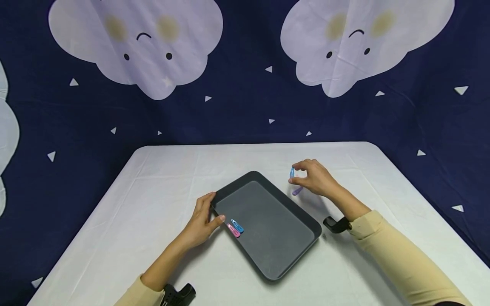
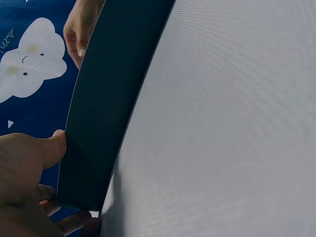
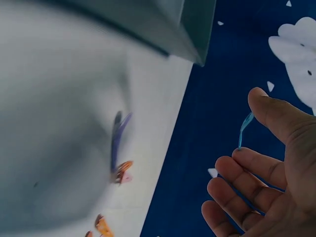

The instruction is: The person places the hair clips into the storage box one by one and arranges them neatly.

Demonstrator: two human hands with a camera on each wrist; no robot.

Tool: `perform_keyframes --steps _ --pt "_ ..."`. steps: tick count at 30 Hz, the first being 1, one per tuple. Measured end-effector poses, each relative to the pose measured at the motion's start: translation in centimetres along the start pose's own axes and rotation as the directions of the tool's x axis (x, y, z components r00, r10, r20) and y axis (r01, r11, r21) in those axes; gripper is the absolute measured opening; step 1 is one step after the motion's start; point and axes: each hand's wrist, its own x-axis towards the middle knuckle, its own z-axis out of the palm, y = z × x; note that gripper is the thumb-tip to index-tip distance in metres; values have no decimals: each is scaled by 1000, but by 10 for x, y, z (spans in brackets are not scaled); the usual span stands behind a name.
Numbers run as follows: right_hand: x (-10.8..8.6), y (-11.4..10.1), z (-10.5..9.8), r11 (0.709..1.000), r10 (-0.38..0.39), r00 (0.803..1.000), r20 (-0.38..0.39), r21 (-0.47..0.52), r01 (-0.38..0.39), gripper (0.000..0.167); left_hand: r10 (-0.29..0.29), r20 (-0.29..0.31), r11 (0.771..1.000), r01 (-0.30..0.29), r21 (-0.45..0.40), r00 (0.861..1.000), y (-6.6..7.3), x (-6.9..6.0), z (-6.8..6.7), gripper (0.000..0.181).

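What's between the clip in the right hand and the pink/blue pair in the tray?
Head view: a strip of white cloth, then the tray wall, then bare tray floor. The purple clip sits off that line.

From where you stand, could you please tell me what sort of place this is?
Probably a staged recording corner: white-covered table, cloud-print backdrop and wrist cameras.
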Motion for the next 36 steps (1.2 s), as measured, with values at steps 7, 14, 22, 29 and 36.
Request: perform_keyframes --steps 7,14,22,29,36 --pt "-2 -19 -1 999 -26 1000 -1 23 26 53 6 -13 1000 -6 3 1000 0 -1 0 76" --pt "-4 -33 1 996 -76 997 -2 47 76 51 16 -15 1000 -16 14 1000 -1 0 1 75" --pt "-6 -48 6 988 -125 992 19 96 123 51 -3 -4 1000 3 -1 1000 0 0 0 77" --pt "-5 -58 15 970 -206 978 27 134 201 50 -32 16 999 32 -8 999 0 0 -1 78" --pt "-2 -67 25 950 -287 958 20 134 282 50 -24 7 1000 24 -11 1000 2 -1 -1 78"
